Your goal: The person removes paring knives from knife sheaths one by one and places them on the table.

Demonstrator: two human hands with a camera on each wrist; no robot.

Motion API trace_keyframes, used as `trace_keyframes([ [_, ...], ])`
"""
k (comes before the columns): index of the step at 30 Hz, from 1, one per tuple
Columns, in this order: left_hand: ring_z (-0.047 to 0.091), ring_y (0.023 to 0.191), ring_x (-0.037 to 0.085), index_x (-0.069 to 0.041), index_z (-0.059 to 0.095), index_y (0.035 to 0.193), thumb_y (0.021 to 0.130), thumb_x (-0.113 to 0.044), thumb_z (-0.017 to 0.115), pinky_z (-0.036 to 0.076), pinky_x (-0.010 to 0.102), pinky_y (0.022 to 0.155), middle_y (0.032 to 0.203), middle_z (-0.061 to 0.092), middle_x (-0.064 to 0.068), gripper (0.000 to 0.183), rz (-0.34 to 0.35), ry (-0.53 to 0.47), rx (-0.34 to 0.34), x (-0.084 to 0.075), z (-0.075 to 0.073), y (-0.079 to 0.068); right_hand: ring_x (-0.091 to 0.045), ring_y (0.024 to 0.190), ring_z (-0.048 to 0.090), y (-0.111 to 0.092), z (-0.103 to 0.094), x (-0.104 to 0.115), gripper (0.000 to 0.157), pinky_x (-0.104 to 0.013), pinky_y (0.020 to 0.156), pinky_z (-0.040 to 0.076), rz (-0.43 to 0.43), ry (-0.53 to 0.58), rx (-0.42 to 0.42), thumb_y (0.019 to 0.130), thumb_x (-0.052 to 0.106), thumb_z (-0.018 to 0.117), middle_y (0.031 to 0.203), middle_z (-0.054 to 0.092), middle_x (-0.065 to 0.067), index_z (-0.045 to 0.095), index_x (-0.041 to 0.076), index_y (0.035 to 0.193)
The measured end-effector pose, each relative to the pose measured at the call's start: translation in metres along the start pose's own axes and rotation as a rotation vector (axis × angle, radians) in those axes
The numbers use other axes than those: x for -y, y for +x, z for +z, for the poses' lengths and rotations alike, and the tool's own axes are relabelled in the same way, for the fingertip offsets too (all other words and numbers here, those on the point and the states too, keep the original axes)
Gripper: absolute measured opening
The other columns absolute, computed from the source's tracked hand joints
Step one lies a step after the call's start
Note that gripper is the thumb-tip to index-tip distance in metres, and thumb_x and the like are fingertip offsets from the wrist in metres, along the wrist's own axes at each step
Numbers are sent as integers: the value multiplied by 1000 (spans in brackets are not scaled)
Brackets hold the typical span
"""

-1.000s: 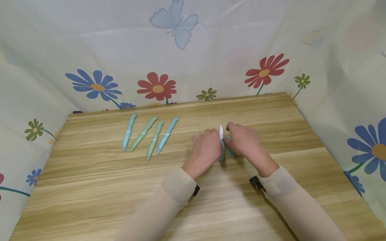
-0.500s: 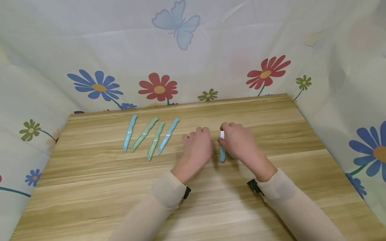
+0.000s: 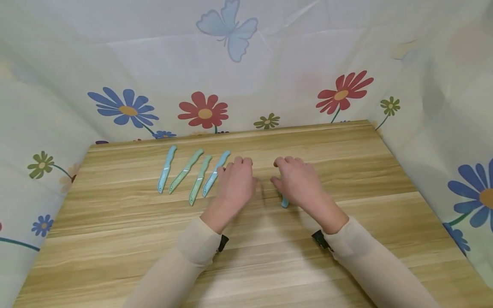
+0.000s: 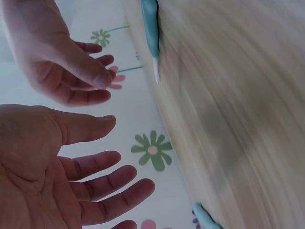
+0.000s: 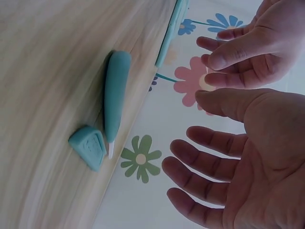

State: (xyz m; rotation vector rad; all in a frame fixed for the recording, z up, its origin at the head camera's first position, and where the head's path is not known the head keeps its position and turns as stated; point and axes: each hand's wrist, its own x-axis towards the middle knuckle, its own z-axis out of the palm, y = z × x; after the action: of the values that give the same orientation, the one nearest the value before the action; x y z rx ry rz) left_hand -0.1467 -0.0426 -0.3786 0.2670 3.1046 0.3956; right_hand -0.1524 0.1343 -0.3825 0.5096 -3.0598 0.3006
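A paring knife (image 5: 116, 93) with a teal-blue handle and white blade lies bare on the wooden table. Beside it in the right wrist view is its teal sheath (image 5: 89, 147), off the blade. My right hand (image 3: 302, 182) hovers over both, fingers spread and holding nothing. In the head view it hides all but the knife's handle end. To the left, my left hand (image 3: 236, 184) is raised with relaxed, empty fingers. It overlaps the nearest sheathed blue knife (image 3: 211, 182) in the head view. The left wrist view shows both palms bare.
Left of my hands, more sheathed knives lie in a slanted row: another blue knife (image 3: 165, 170), a green knife (image 3: 186, 171) and a second green knife (image 3: 200, 180). A flower-printed cloth (image 3: 292, 85) hangs behind and at the sides of the wooden table (image 3: 115, 222).
My left hand has let go of the bare knife's handle and moved left toward the row. My right hand has shifted slightly left, above the knife, covering the blade and sheath from the head view.
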Motion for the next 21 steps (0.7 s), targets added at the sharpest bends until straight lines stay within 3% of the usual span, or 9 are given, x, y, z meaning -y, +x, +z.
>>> trace_keyframes([
  [9,64,113,39,-5,64,136,102,-30,74,45,57,97,127,64,14,43,-28,-27,-27,29,-12,4,-35,109,66,4,6,10,43,-51,84,58,-57,-33,-20,101,36,74,121,69,-13,67,8,132],
  [21,63,116,43,-1,63,134,104,-28,71,47,64,100,131,63,18,42,-30,-62,-14,72,-21,22,-35,121,60,11,10,26,48,-54,95,54,-66,-51,44,103,38,70,132,65,-12,63,11,141],
])
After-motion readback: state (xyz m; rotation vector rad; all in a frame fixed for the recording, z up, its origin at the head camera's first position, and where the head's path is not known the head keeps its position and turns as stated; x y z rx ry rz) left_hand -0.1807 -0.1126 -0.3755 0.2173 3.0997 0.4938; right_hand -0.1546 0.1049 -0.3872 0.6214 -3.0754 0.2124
